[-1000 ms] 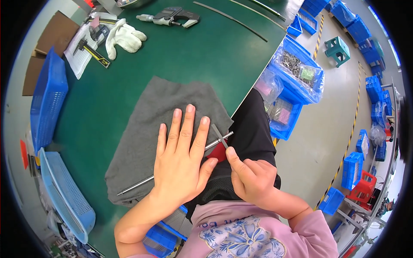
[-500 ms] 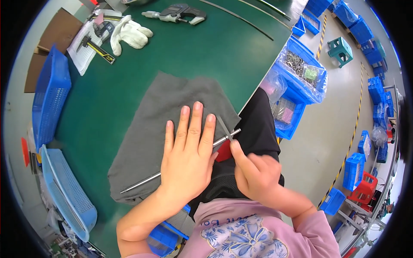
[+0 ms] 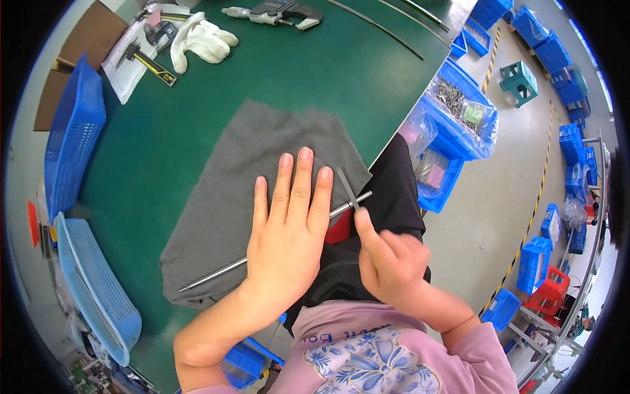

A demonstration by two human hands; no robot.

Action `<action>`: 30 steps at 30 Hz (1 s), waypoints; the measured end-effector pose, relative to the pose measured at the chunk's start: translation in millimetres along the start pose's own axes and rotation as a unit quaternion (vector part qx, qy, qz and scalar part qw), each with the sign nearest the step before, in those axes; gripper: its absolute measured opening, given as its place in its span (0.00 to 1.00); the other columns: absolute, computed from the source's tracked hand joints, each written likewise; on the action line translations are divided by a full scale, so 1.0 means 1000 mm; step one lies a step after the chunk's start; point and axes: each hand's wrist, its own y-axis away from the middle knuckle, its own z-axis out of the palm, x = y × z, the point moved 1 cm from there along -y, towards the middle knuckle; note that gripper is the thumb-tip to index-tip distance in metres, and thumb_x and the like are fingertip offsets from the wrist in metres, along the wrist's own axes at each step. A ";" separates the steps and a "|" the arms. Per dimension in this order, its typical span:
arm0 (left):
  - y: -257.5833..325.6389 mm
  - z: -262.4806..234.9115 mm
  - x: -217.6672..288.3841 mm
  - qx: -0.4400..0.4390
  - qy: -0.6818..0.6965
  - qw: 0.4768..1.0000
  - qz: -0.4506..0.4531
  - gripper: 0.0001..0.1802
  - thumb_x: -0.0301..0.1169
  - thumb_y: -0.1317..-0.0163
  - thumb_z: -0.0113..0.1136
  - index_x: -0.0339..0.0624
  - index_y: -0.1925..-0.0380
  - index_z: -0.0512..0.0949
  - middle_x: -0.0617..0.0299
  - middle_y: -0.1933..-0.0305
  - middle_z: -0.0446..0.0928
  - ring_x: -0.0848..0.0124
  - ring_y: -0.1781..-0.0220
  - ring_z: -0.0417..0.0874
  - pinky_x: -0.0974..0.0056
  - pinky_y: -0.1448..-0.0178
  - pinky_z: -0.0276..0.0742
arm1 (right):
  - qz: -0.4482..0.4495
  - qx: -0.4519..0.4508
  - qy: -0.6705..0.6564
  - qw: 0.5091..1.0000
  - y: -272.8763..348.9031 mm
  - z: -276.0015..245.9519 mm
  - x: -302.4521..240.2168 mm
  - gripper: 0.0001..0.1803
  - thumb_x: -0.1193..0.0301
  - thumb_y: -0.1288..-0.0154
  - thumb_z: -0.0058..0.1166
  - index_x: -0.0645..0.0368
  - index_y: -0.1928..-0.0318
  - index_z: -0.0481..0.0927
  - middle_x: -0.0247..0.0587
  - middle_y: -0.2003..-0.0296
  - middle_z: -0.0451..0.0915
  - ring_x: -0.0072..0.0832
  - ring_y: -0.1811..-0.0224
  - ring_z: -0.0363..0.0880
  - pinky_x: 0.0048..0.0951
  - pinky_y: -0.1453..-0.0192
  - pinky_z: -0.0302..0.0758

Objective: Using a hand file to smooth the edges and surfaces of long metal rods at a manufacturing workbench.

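A slim metal rod (image 3: 213,275) lies slantwise over a grey cloth (image 3: 216,190) at the table's near edge. My left hand (image 3: 285,240) rests flat across the rod's middle, fingers stretched out and a little apart, hiding that stretch. Past its fingers the rod's right end pokes out beyond the cloth. There a thin flat file (image 3: 348,186) crosses on top of the rod. My right hand (image 3: 394,259) is closed on the file's near end, index finger laid along it. A red patch shows under the rod, beside my dark trousers.
On the green table (image 3: 308,72) lie a white glove (image 3: 202,41), a caliper (image 3: 149,64), papers and a micrometer (image 3: 275,12). Blue baskets (image 3: 98,282) line the left edge. Blue bins of metal parts (image 3: 453,105) stand right of the table, near a green stool (image 3: 520,83).
The whole view has shifted slightly. My left hand still lies flat on the rod, and the file still crosses the rod's right end in my right hand, at nearly the same angle.
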 end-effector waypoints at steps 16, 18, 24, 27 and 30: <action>0.000 0.000 0.001 0.000 -0.017 1.000 0.001 0.32 0.24 0.44 0.53 0.35 0.36 0.61 0.41 0.28 0.55 0.45 0.28 0.59 0.37 0.34 0.60 | -0.005 -0.016 0.002 1.000 0.001 -0.012 0.001 0.25 0.86 0.57 0.54 0.66 0.52 0.82 0.32 0.89 0.57 0.25 0.92 0.57 0.27 0.86 0.55; 0.001 0.003 0.002 0.005 -0.004 1.000 -0.001 0.33 0.24 0.44 0.53 0.36 0.35 0.61 0.41 0.28 0.55 0.45 0.28 0.59 0.36 0.34 0.60 | 0.025 -0.079 0.013 0.997 0.015 -0.024 -0.003 0.27 0.85 0.57 0.54 0.65 0.50 0.80 0.32 0.88 0.58 0.25 0.90 0.58 0.27 0.84 0.56; 0.002 0.002 0.001 0.001 -0.004 1.000 -0.001 0.34 0.24 0.44 0.53 0.36 0.34 0.59 0.41 0.28 0.54 0.44 0.28 0.58 0.35 0.34 0.59 | -0.007 -0.008 0.002 1.000 0.008 -0.006 0.001 0.25 0.85 0.58 0.54 0.67 0.53 0.82 0.31 0.89 0.56 0.25 0.91 0.56 0.27 0.85 0.53; 0.002 -0.001 0.002 -0.007 -0.012 1.000 0.004 0.34 0.24 0.44 0.53 0.36 0.35 0.60 0.41 0.28 0.53 0.44 0.28 0.58 0.35 0.34 0.59 | 0.004 -0.025 0.004 1.000 0.017 -0.010 0.001 0.27 0.85 0.57 0.54 0.68 0.50 0.79 0.32 0.87 0.59 0.25 0.90 0.57 0.27 0.84 0.55; 0.000 0.001 0.000 0.001 -0.014 1.000 -0.001 0.34 0.24 0.44 0.53 0.36 0.35 0.60 0.41 0.28 0.53 0.44 0.28 0.58 0.35 0.34 0.59 | -0.015 0.022 0.005 1.000 0.003 0.008 0.009 0.28 0.82 0.61 0.54 0.64 0.52 0.82 0.29 0.86 0.57 0.22 0.90 0.58 0.25 0.85 0.57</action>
